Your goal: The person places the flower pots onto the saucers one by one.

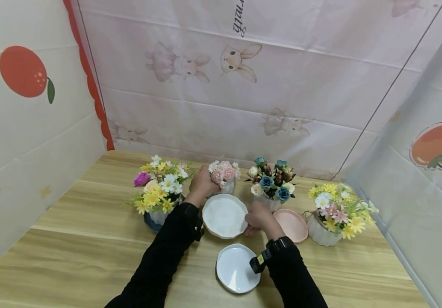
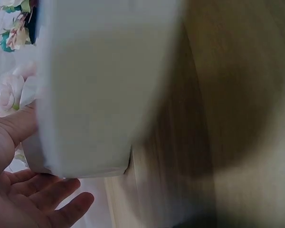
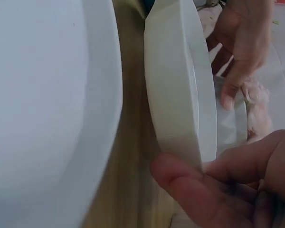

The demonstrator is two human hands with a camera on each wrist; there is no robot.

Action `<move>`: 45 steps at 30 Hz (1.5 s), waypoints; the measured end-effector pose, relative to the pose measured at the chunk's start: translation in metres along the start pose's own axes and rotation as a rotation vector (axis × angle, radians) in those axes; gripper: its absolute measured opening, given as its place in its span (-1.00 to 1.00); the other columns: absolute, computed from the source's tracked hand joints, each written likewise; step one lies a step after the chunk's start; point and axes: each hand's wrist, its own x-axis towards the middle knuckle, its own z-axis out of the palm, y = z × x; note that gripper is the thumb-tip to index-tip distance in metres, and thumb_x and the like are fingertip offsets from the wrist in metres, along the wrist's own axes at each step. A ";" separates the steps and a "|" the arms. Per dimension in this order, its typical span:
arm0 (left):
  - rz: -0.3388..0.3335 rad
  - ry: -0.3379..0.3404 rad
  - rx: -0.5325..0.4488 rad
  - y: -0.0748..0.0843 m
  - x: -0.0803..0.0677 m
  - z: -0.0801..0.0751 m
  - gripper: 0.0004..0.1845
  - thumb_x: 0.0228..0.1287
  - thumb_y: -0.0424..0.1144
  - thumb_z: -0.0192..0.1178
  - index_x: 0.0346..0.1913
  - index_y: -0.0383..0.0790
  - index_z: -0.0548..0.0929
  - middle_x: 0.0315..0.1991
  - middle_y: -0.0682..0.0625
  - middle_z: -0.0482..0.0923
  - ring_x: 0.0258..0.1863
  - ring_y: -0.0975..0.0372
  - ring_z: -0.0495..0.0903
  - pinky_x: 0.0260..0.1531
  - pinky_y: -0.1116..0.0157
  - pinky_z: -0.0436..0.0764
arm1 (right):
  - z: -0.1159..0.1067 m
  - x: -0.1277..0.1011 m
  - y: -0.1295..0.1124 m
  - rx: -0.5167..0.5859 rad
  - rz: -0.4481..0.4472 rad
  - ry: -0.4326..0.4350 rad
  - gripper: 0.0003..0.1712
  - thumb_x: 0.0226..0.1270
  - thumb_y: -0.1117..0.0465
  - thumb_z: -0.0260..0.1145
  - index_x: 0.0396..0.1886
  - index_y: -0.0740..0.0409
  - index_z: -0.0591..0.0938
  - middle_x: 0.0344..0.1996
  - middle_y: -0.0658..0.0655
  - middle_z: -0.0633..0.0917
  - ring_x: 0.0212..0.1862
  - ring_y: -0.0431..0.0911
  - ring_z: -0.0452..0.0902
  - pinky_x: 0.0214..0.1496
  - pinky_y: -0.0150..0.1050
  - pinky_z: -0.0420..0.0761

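My right hand pinches the right rim of a white scalloped plate, thumb on the near face; in the right wrist view the right hand holds the plate edge-on. My left hand rests against a small white pot of pink roses just behind the plate. Its fingers lie fairly straight beside the pot, with the roses above them. The left hand also shows beyond the plate, fingers hanging down by the pot.
A second white plate lies nearer me, and a pink plate lies to the right. Three more flower pots stand in a row: yellow daisies, blue roses, mixed daisies. Cloth walls enclose the wooden table.
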 end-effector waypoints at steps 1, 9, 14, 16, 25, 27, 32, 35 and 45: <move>-0.002 -0.002 0.001 0.000 0.000 0.000 -0.14 -0.13 -0.16 0.50 0.26 -0.19 0.28 0.04 -0.21 0.43 -0.04 -0.06 0.47 -0.19 0.03 0.50 | 0.002 0.001 -0.002 -0.013 0.005 -0.007 -0.79 0.18 0.49 0.06 -0.64 0.34 0.46 -0.77 0.20 0.61 -0.67 -0.03 0.60 -0.59 -0.24 0.60; -0.028 -0.004 0.020 0.005 0.001 0.002 -0.08 -0.15 -0.15 0.52 0.30 -0.17 0.24 0.05 -0.21 0.44 -0.06 -0.07 0.48 -0.21 0.03 0.51 | 0.016 0.016 -0.008 -0.046 0.069 -0.062 -0.85 0.24 0.48 0.04 -0.48 0.40 0.51 -0.74 0.20 0.62 -0.66 -0.05 0.60 -0.61 -0.28 0.58; -0.023 -0.003 0.021 0.008 0.001 0.002 -0.10 -0.18 -0.15 0.53 0.27 -0.19 0.27 0.02 -0.22 0.46 -0.10 -0.06 0.50 -0.26 0.05 0.52 | 0.017 0.021 -0.006 -0.043 0.088 -0.068 -0.90 0.24 0.47 0.05 -0.43 0.40 0.48 -0.73 0.21 0.62 -0.70 -0.07 0.57 -0.65 -0.29 0.57; -0.001 -0.005 -0.003 0.006 0.002 0.002 -0.10 -0.21 -0.16 0.54 0.25 -0.20 0.28 0.01 -0.23 0.46 -0.10 -0.07 0.50 -0.25 0.05 0.51 | 0.017 0.021 -0.005 -0.034 0.088 -0.071 -0.88 0.24 0.46 0.06 -0.47 0.40 0.49 -0.73 0.21 0.63 -0.70 -0.08 0.56 -0.65 -0.30 0.56; 0.100 -0.072 -0.202 -0.008 0.015 0.004 0.00 -0.29 -0.24 0.57 0.29 -0.31 0.23 0.13 -0.24 0.37 0.09 -0.07 0.38 0.02 0.08 0.42 | 0.018 0.023 -0.002 -0.039 0.077 -0.082 -0.79 0.25 0.39 0.12 -0.56 0.38 0.56 -0.73 0.17 0.63 -0.70 -0.11 0.56 -0.63 -0.30 0.57; 0.107 -0.080 -0.242 -0.010 0.013 0.007 0.03 -0.31 -0.27 0.57 0.31 -0.32 0.21 0.17 -0.25 0.33 0.14 -0.06 0.33 0.06 0.09 0.39 | 0.020 0.024 -0.001 -0.049 0.072 -0.081 -0.82 0.25 0.39 0.13 -0.53 0.37 0.53 -0.73 0.17 0.63 -0.70 -0.10 0.56 -0.64 -0.30 0.57; 0.117 -0.056 -0.274 -0.011 0.012 0.015 0.03 -0.33 -0.25 0.59 0.31 -0.28 0.25 0.17 -0.22 0.36 0.13 -0.04 0.36 0.07 0.09 0.39 | 0.021 0.023 0.000 -0.033 0.063 -0.080 -0.86 0.25 0.41 0.09 -0.49 0.38 0.48 -0.73 0.20 0.63 -0.68 -0.06 0.59 -0.62 -0.27 0.58; 0.084 -0.033 -0.284 -0.011 0.013 0.016 0.00 -0.32 -0.23 0.59 0.29 -0.23 0.29 0.16 -0.18 0.37 0.11 -0.03 0.37 0.06 0.08 0.39 | 0.019 0.022 -0.002 -0.026 0.061 -0.080 -0.85 0.26 0.42 0.06 -0.49 0.38 0.48 -0.73 0.21 0.63 -0.67 -0.05 0.59 -0.61 -0.26 0.59; 0.068 0.022 -0.346 -0.013 0.012 0.015 -0.03 -0.41 -0.26 0.62 0.23 -0.23 0.37 0.12 -0.16 0.42 0.10 -0.02 0.38 0.04 0.08 0.41 | 0.017 0.021 -0.003 -0.035 0.045 -0.079 -0.81 0.23 0.42 0.07 -0.55 0.38 0.51 -0.73 0.20 0.62 -0.68 -0.07 0.59 -0.61 -0.28 0.59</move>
